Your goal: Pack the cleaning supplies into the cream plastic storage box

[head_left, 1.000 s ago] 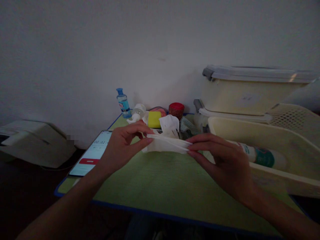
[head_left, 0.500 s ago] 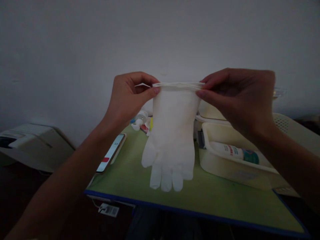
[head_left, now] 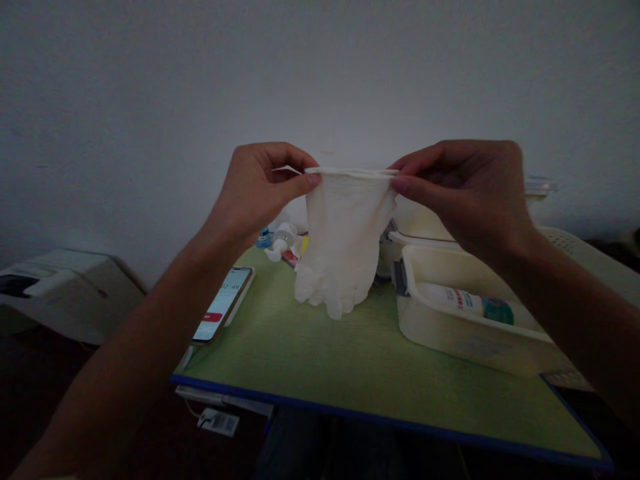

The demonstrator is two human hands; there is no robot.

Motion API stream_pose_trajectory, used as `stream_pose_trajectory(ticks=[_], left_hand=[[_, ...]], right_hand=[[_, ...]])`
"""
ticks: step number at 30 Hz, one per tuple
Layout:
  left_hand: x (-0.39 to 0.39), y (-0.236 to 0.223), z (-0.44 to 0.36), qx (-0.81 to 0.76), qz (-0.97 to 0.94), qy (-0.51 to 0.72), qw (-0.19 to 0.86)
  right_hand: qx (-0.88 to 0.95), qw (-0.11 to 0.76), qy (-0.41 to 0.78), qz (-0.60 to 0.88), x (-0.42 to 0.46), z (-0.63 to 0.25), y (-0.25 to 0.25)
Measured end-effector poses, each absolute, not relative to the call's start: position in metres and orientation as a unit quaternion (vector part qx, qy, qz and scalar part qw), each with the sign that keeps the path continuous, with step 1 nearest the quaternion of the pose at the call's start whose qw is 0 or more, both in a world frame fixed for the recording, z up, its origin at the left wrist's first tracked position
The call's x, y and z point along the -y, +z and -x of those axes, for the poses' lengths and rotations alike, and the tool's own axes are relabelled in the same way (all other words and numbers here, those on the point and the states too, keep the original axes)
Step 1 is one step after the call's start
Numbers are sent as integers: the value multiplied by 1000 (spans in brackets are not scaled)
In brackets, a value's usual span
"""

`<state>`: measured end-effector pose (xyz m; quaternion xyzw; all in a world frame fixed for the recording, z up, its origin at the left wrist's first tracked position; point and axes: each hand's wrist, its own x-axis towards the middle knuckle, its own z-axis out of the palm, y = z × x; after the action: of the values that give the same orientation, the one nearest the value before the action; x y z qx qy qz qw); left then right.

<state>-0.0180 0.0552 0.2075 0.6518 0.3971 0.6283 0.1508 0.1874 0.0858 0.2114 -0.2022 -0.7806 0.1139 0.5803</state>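
Between my hands a white disposable glove (head_left: 345,233) hangs cuff up above the table. My left hand (head_left: 263,183) pinches the left end of its cuff between thumb and fingers. At the right end of the cuff, the thumb and fingers of my right hand (head_left: 465,183) are closed in the same kind of pinch. The cuff is stretched nearly straight. Below it the glove's body is creased, and its fingers are bunched short at the bottom.
A cream bin (head_left: 450,347) holding a white and green bottle (head_left: 480,305) stands at the right of the green table (head_left: 320,373). A lit phone (head_left: 225,303) lies at the left. Behind the glove are a pump bottle (head_left: 284,239) and small items. A white machine (head_left: 70,287) is further left.
The glove's fingers, which hung long and smooth, are now bunched up and higher. My right hand has come slightly left, toward my left hand, and the cuff spans less width.
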Motion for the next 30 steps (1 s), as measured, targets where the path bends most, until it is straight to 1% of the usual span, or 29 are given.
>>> stream_pose_trajectory(ticks=[5, 7, 9, 10, 16, 19, 24, 30], left_hand=[[-61, 211, 20, -416, -676, 594, 131], [-62, 213, 21, -399, -673, 596, 183], [-61, 215, 23, -384, -665, 593, 240], [-61, 215, 24, -384, -664, 589, 252], [-62, 213, 28, -405, -672, 597, 168], [-62, 212, 27, -401, -675, 594, 173], [-60, 210, 25, -389, -668, 607, 185], [-59, 205, 22, -392, -658, 621, 166]], right_hand=[[803, 533, 150, 222, -94, -190, 209], [808, 522, 184, 203, -95, -190, 208], [798, 538, 194, 190, -95, -190, 209], [791, 551, 187, 191, -94, -190, 210], [780, 569, 149, 216, -93, -189, 213], [769, 585, 144, 215, -93, -189, 213], [785, 562, 140, 219, -92, -191, 213], [793, 560, 78, 227, -91, -191, 205]])
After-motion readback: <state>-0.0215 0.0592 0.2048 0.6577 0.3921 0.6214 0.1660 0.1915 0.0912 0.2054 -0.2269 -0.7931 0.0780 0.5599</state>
